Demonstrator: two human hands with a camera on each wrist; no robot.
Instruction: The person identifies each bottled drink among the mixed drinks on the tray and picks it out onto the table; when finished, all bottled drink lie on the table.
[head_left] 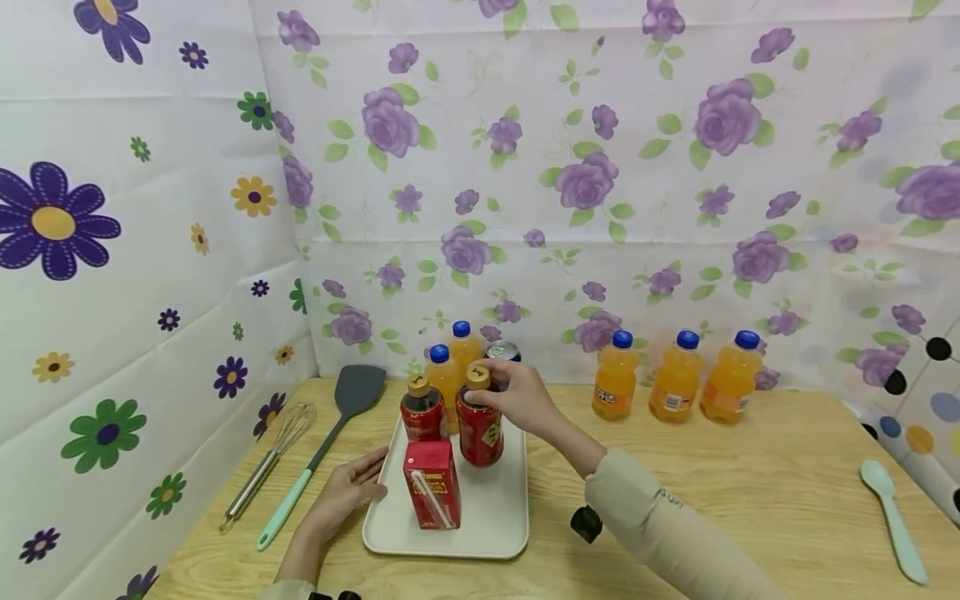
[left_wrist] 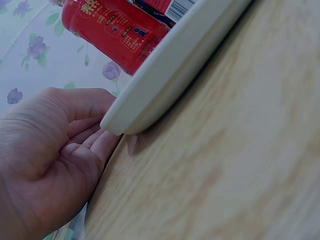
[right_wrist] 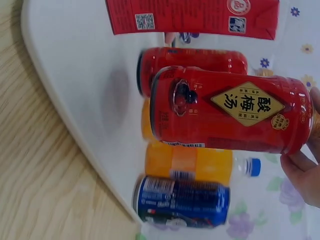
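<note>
Head view: a red bottle (head_left: 481, 433) is hanging or standing directly below the fingers of the right hand (head_left: 519, 398), its long axis running close to upright. These fingers are gripping it at the gold cap (head_left: 477, 377) and neck, leaving the body uncovered beneath them. The critical relation is base to tray (head_left: 491, 521): the right wrist view is showing a dark shadow on the tray near the base, which is suggesting a gap, but contact cannot be ruled out.

The right hand is the nearer one, being in contact. The left hand (head_left: 345, 492) is lying apart from the bottle, its thumb and fingers holding the tray's rim.

Just left of the right fingers, a second red bottle (head_left: 424, 418) is standing upright, well matched in axis. Nearer the person, a red carton (head_left: 432, 487) is standing on the tray. Beyond the fingers, two orange bottles (head_left: 442, 379) are standing, and a can (head_left: 502, 351) is sitting just behind the hand.

Well to the right of these fingers, three orange bottles (head_left: 613, 383) are standing on the tabletop (head_left: 675, 475).
</note>
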